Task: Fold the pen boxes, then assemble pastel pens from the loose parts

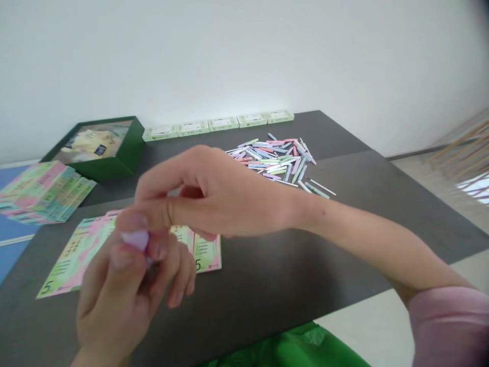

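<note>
A green fabric (290, 346) is showing at the bottom edge of the view, just below the near edge of the dark grey bench (305, 270), and a pink sleeve (451, 326) is showing at the lower right. The left hand (118, 300) is positioned at the lower left with its fingers curled nearly closed around a small lilac paper strip (134, 239), which it is holding above the bench. The right hand (206, 193) is extending across the body, its fingers bent and meeting the left hand at the strip; blur and overlap prevent confirming whether it has hold. The raised position appears to be keeping the strip off the printed notes marked 5 (72, 260), which are lying flat directly beneath the hands and are partly hidden by them. A thick stack of similar notes (46, 193) is sitting at the far left, over a blue surface (11, 239). Farther back are an open green box (126, 153), a row of pale green cartons (217, 124) along the rear edge, and a loose pile of pastel paper strips (278, 158). Dark bench surface is extending between the right forearm and that pile, and toward the right corner.
</note>
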`<state>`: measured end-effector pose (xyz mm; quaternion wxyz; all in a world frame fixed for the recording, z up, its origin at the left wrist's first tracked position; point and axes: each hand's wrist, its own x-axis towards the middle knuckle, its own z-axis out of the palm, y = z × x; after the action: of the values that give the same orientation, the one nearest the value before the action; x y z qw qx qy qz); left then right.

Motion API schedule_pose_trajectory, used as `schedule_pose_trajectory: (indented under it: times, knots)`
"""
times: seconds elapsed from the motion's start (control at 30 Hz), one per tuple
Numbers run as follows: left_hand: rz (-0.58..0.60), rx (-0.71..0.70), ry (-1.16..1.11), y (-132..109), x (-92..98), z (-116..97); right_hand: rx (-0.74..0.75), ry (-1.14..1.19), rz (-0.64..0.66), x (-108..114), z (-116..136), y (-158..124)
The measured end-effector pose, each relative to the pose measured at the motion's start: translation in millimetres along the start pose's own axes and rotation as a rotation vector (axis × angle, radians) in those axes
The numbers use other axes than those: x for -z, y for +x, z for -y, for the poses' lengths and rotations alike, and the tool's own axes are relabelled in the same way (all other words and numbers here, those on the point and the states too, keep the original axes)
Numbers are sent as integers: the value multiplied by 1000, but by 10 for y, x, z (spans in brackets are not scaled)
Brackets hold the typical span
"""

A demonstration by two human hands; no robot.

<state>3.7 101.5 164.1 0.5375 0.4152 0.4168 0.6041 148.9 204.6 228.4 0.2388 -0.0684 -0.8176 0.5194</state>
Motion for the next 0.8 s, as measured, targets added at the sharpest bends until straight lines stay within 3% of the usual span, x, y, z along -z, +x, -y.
schedule_pose_trajectory:
  times: [0.1,0.17,0.23,0.37,0.6,0.8]
  knots:
    - [117,7,-125,187,-146,-180,45,-84,-89,104,-57,242]
    - [36,15,-206,275,-238,-275,64,-77,-150,162,-150,353]
    - [-134,55,-262,325,-317,-339,69,-50,-186,203,-256,406]
    - [-396,109,-354,356,-379,-398,33,72,-132,238,-403,343]
    - [-480,95,-474,380,-284,-404,-137,158,-235,252,-504,111]
    - [-504,123,-552,394,-314,-405,-227,275,-300,279,-603,35]
